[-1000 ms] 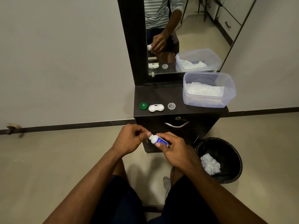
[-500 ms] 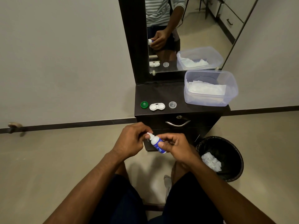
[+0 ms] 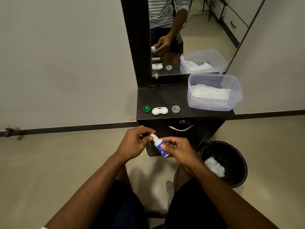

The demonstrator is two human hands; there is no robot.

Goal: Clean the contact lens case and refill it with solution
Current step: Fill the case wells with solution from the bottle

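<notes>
Since the earlier frame, the solution bottle point(image 3: 159, 145) had been tilted more upright, nozzle toward eleven o'clock. From the head view, it was held in front of the cabinet point(image 3: 165, 98) by the right hand point(image 3: 179, 149), thumb and fingers curled round its body. The left hand point(image 3: 133, 144) was seen pinching at the white tip; whether a cap was gripped could not be told. The contact lens case point(image 3: 159, 110) lay open on the cabinet top, at twelve o'clock from the hands, between a green cap point(image 3: 146, 108) and a clear cap point(image 3: 175, 109).
</notes>
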